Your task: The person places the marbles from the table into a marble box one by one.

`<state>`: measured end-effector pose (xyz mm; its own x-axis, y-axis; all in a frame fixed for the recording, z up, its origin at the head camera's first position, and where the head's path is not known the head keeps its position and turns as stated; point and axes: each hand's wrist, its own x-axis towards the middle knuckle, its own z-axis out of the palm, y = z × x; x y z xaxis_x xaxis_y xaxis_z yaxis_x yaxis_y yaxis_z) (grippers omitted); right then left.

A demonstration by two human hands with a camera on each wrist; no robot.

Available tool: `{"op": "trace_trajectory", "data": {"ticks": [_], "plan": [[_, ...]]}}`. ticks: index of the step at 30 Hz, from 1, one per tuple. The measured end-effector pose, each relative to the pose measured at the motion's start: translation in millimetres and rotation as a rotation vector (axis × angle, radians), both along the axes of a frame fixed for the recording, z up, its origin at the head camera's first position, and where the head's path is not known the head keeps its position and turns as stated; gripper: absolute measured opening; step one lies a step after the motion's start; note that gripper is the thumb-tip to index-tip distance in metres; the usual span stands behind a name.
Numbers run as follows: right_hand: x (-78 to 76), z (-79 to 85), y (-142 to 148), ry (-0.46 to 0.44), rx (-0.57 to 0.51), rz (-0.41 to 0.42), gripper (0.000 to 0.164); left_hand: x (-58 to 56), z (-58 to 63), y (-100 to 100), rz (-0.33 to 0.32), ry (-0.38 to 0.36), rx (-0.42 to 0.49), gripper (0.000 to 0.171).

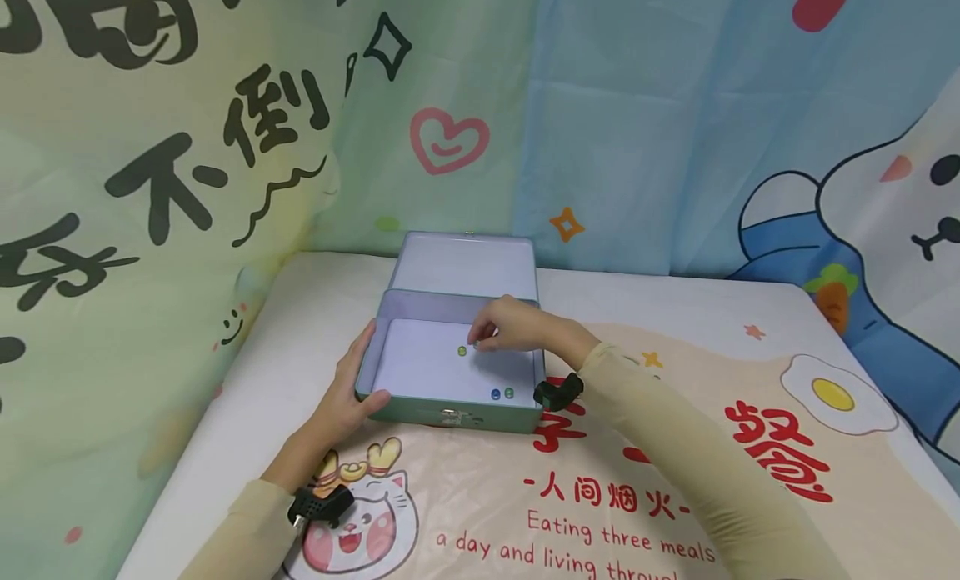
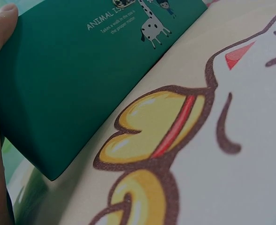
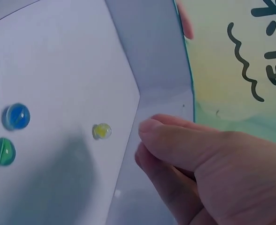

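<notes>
A green tin box (image 1: 447, 413) with a pale lining stands with its hinged lid (image 1: 465, 262) raised at the back. My left hand (image 1: 351, 378) holds its left side, thumb at the front corner. Inside, a blue marble (image 1: 496, 394) and a green marble (image 1: 509, 392) lie side by side near the front wall. Farther back is a yellow marble (image 1: 462, 351). My right hand (image 1: 512, 325) reaches in above the floor, fingers bent and thumb close to the forefinger, fingertips near the yellow marble. I cannot tell whether something small sits between them.
The box rests on a printed tablecloth (image 1: 487, 488) with a cat drawing, red lettering and a fried egg. Behind the table hangs a printed curtain (image 1: 615, 130). A black wrist camera (image 1: 558, 392) on my right arm is beside the box's right wall.
</notes>
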<state>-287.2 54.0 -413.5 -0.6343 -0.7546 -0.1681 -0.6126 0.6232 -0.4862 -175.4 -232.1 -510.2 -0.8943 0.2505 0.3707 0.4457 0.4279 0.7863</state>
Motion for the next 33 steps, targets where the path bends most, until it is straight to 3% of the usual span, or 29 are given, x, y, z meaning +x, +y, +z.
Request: {"op": "trace_trajectory", "data": {"ticks": [6, 13, 22, 33], "plan": [[-6.7, -10.8, -3.5, 0.020, -0.063, -0.055, 0.017, 0.6, 0.1, 0.1, 0.008, -0.003, -0.004, 0.097], [-11.3, -22.9, -6.0, 0.096, -0.111, -0.049, 0.016, 0.0, -2.9, -0.5, 0.002, 0.005, -0.006, 0.096], [-15.5, -31.5, -9.1, 0.129, -0.084, -0.056, 0.014, -0.8, -3.8, -1.1, 0.003, 0.009, -0.014, 0.097], [-14.5, -37.8, -10.8, 0.220, 0.040, -0.011, 0.013, -1.7, -2.2, -1.4, 0.003, 0.023, -0.015, 0.097]]}}
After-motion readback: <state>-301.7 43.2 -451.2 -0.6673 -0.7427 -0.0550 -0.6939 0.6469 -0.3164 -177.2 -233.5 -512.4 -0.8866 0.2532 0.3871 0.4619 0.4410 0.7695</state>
